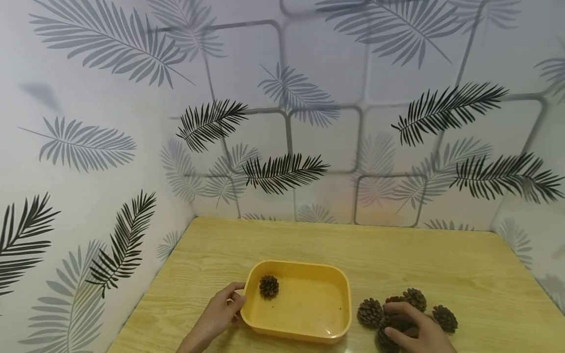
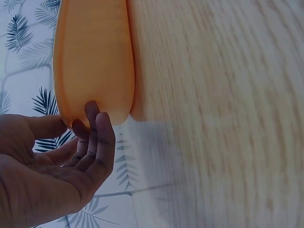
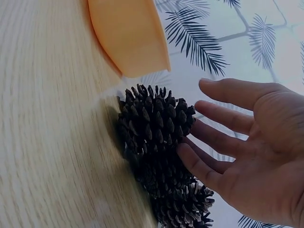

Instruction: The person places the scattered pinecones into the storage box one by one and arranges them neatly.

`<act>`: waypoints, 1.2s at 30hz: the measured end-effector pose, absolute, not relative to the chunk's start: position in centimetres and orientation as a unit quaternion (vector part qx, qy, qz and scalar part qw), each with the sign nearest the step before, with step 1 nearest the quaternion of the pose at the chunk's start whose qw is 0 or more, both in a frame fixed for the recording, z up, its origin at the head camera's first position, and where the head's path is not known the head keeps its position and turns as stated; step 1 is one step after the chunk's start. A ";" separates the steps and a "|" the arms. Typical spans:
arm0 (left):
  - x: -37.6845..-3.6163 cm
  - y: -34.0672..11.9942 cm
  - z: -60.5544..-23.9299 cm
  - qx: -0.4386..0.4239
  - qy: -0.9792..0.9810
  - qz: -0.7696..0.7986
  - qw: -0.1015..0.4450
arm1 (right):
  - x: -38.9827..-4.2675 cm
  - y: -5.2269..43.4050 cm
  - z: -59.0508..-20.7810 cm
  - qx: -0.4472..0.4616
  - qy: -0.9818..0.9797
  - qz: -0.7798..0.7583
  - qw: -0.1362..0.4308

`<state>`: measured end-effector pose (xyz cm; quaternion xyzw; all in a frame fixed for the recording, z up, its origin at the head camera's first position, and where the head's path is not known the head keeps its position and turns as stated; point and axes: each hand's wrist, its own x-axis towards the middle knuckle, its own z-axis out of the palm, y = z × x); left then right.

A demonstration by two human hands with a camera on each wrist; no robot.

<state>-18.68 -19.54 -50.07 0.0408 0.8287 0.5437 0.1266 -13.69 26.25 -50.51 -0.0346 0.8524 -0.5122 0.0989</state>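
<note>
Head view: yellow tray on wooden table, near front edge, left of centre. One cone inside tray, at its left end. Left hand at tray's left short wall, fingers curled round the rim, thumb on top. Loose cones in a cluster on table just right of tray, close to its right wall but apart from it. Right hand over the front of cluster, fingers spread and bent down onto a cone beneath; full grasp not confirmed from this angle. Further cones at rear and right of cluster, untouched. Palm-leaf wallpaper behind and at both sides of table.

Left wrist view: tray seen from outside, on table. Left hand with palm showing; fingertips against tray's end wall, thumb reaching to the rim. Fingers bent around the corner, light hold on tray.

Right wrist view: right hand with fingers extended and slightly spread, palm toward cones. Lower fingertips touching the nearest cone; upper fingers clear of it. No closed grasp; hand relaxed and released. Second cone directly beneath, touching the first. Tray corner near cones, apart from them. Table blurred.
</note>
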 end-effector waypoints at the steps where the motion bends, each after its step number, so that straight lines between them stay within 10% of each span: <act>1: -18.7 -19.5 -50.0 0.040 0.829 0.544 0.126 | -13.7 26.2 -50.6 -0.037 0.856 -0.506 0.099; 36: -18.2 -19.2 -49.4 0.028 0.831 0.543 0.117 | -14.1 26.3 -51.5 -0.184 0.850 -0.461 0.176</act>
